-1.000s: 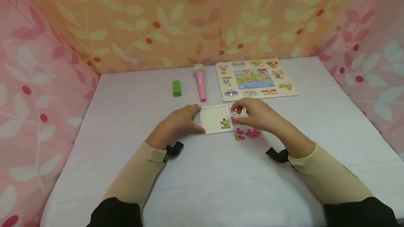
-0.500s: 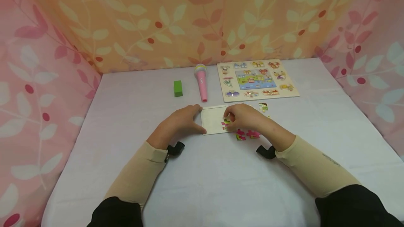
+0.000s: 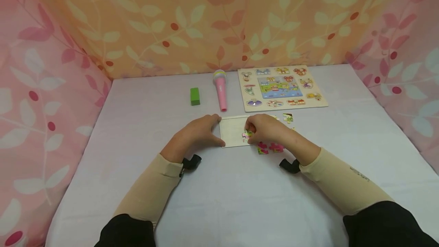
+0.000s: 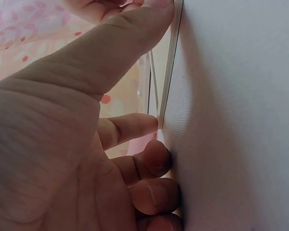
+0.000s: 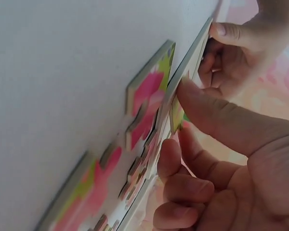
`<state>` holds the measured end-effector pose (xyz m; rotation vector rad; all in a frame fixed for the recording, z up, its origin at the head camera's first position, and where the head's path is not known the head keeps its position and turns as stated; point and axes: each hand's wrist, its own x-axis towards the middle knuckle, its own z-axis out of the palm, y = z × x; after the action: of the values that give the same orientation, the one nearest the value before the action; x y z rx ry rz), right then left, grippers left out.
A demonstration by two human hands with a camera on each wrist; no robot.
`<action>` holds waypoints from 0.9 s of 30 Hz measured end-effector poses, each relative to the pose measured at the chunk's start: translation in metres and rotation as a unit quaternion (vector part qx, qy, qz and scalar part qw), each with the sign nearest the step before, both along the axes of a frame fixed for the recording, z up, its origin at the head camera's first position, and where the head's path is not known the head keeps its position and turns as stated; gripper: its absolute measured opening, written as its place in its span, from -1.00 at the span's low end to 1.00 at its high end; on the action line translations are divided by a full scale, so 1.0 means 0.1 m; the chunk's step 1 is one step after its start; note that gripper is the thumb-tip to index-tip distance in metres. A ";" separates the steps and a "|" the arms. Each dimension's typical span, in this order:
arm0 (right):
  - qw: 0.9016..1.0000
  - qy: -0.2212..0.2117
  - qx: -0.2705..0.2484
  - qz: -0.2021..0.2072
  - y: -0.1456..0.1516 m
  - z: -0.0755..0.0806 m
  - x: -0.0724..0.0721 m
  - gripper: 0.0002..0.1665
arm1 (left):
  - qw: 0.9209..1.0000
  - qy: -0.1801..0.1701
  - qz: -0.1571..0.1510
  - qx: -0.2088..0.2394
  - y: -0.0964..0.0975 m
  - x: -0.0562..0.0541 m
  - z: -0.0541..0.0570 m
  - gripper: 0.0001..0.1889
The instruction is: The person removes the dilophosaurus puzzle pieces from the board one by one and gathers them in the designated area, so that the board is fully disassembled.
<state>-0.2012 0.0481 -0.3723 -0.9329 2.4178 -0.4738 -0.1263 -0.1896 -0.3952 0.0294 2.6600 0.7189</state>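
Observation:
A small white puzzle tray [image 3: 232, 129] lies flat on the table in front of me. My left hand [image 3: 200, 132] holds its left edge between thumb and index finger; in the left wrist view the thumb [image 4: 135, 33] lies along the tray's rim [image 4: 169, 72]. My right hand [image 3: 262, 128] is over the tray's right part and pinches a green and pink puzzle piece [image 3: 245, 135] down into it. In the right wrist view the thumb [image 5: 207, 113] presses on that piece [image 5: 176, 118]. Loose pink pieces [image 3: 269, 148] lie just beside the tray [image 5: 147, 108], and another piece [image 3: 287, 117] lies behind the right hand.
At the back of the table lie a green block [image 3: 194, 96], a pink toy microphone [image 3: 221, 90] and a wooden peg puzzle board [image 3: 282, 87]. Leaf-patterned cloth walls [image 3: 51, 87] close in the left, back and right sides.
My right hand has moved left from the loose pieces onto the tray with a piece in its fingers, uncovering a piece behind it. The left hand has stayed on the tray's edge.

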 end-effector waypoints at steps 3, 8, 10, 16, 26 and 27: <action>1.000 0.018 -0.011 0.003 0.01 0.01 0.02 -0.63 | 1.000 0.000 0.000 0.001 0.01 0.00 0.02 -0.03; 0.999 0.033 -0.028 0.007 0.02 0.03 0.05 -0.67 | 1.000 -0.001 -0.002 0.003 0.01 0.00 0.04 -0.02; 0.999 0.035 -0.029 0.009 0.03 0.02 0.06 -0.68 | 1.000 -0.004 -0.002 0.004 0.01 -0.01 0.04 -0.02; 0.998 0.042 -0.026 0.028 0.03 0.02 0.07 -0.65 | 1.000 -0.004 -0.005 0.005 0.01 -0.02 0.03 -0.03; 0.997 0.070 -0.018 0.035 0.08 0.15 0.19 -0.54 | 1.000 -0.009 -0.003 -0.001 0.01 -0.01 0.02 -0.04; 0.997 0.071 -0.022 0.031 0.10 0.18 0.20 -0.54 | 1.000 -0.008 -0.003 -0.002 0.01 -0.01 0.02 -0.04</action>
<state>-0.1809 0.0583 -0.3543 -1.0918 2.5060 -0.4544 -0.1276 -0.1882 -0.3931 0.0307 2.6452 0.7090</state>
